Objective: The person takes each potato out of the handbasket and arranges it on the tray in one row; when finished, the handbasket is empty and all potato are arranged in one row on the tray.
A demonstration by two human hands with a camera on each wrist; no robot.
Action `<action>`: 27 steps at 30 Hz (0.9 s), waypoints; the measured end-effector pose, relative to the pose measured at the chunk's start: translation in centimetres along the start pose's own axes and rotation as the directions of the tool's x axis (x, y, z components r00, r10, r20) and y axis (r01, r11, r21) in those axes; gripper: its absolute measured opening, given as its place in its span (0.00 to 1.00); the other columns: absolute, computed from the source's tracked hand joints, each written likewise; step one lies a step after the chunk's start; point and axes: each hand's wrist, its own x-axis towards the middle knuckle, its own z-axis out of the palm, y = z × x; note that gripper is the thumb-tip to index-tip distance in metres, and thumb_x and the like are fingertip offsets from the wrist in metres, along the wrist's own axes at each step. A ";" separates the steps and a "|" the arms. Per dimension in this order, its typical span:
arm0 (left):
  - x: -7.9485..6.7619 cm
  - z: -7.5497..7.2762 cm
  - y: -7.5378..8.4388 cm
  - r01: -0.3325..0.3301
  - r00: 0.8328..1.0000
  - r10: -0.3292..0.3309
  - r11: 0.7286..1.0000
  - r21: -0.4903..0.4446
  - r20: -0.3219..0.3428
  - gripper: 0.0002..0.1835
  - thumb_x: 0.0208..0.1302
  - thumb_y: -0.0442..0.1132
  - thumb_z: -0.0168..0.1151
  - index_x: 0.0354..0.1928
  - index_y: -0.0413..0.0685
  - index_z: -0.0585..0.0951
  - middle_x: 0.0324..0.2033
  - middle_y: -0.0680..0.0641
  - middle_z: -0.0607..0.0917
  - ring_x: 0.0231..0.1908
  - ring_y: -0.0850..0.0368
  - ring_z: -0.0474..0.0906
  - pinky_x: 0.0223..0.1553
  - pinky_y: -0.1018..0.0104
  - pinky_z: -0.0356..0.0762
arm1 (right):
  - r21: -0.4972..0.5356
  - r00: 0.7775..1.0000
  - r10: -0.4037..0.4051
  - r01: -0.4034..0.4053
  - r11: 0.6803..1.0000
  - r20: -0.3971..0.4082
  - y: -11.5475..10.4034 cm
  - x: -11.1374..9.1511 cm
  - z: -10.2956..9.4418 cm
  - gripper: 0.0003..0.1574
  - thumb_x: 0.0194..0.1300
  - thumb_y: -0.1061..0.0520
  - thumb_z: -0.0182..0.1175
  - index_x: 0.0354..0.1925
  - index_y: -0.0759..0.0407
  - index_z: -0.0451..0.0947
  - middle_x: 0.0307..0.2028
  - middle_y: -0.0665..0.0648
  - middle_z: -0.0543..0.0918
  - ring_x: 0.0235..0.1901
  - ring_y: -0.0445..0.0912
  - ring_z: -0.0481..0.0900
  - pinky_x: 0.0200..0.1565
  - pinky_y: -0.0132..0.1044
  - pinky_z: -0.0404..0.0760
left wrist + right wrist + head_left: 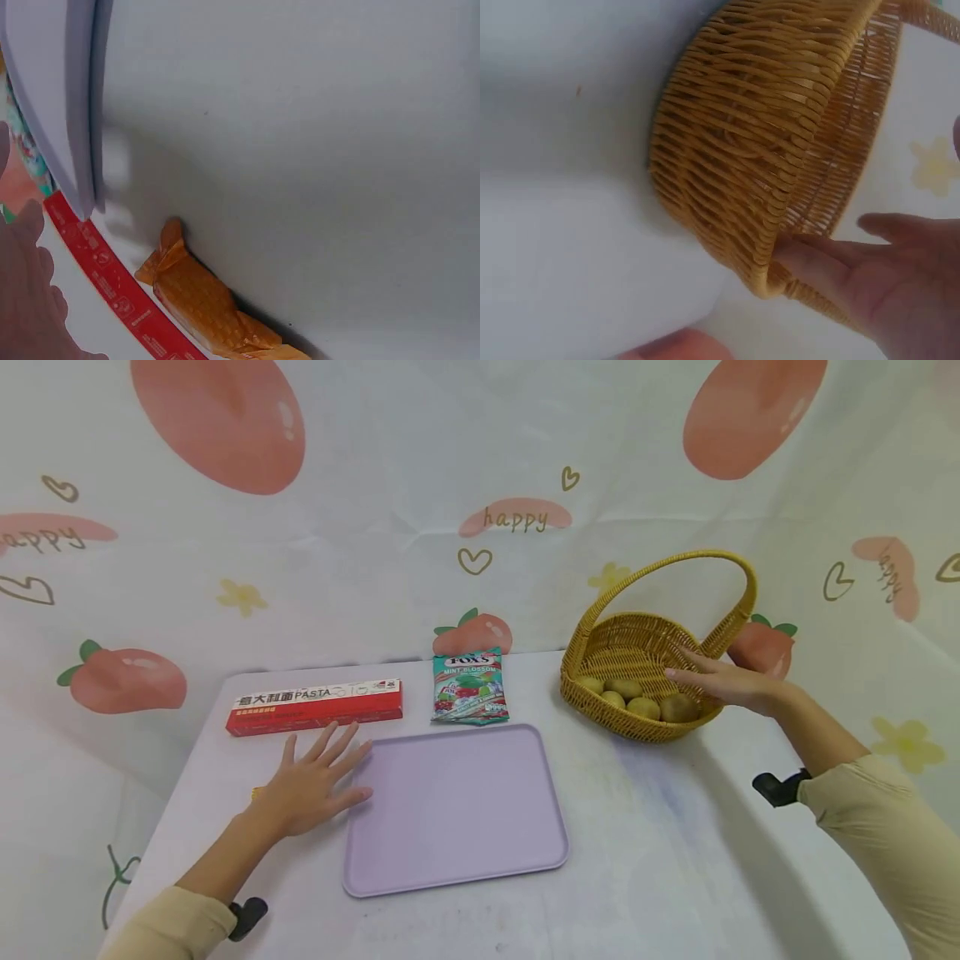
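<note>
My left hand (pixel 303 789), fingers spread, is over the left edge of a lilac tray (pixel 457 810). Mostly hidden under that wrist in the head view is an orange-wrapped packet with twisted ends (pixel 202 300). On the right, a yellow wicker basket (pixel 637 727) with a tall handle holds several round, brownish and yellowish, potato-like items (pixel 643 708). My right hand (pixel 723 681) reaches over the basket's right rim with extended fingers, fingertips inside the basket. In the right wrist view, that hand (pixel 885 285) lies across the woven rim.
Behind the tray's left side lies a red and white pasta box (pixel 315 708). A green candy bag marked FOX'S (pixel 470 687) lies behind the tray's middle, near the back of the white table (pixel 637 877). A fruit-patterned cloth (pixel 375 552) hangs behind.
</note>
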 end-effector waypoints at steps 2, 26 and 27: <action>-0.2 0.2 0.2 -0.013 1.000 0.013 1.000 -0.009 0.011 0.42 0.64 0.68 0.54 0.74 0.55 0.65 0.76 0.42 0.58 0.75 0.35 0.48 0.64 0.21 0.40 | 0.037 0.999 0.025 -0.026 0.999 0.035 -0.1 0.2 -0.1 0.55 0.78 0.39 0.44 0.76 0.63 0.21 0.75 0.75 0.26 0.72 0.74 0.38 0.67 0.68 0.53; -1.1 0.3 -0.5 -0.066 0.993 0.077 0.991 -0.116 0.093 0.46 0.58 0.66 0.65 0.73 0.49 0.67 0.72 0.43 0.67 0.72 0.36 0.57 0.63 0.23 0.52 | 0.130 0.946 0.261 -0.288 0.949 0.192 0.6 4.4 -1.4 0.52 0.80 0.42 0.40 0.74 0.76 0.25 0.70 0.87 0.35 0.70 0.78 0.40 0.66 0.64 0.64; -1.1 0.3 -0.6 -0.068 0.992 0.079 0.990 -0.120 0.094 0.46 0.57 0.66 0.65 0.73 0.49 0.67 0.72 0.43 0.67 0.72 0.36 0.56 0.63 0.23 0.52 | 0.136 0.943 0.269 -0.298 0.945 0.196 0.7 4.5 -1.4 0.52 0.80 0.43 0.40 0.74 0.76 0.25 0.70 0.87 0.35 0.70 0.78 0.41 0.65 0.63 0.65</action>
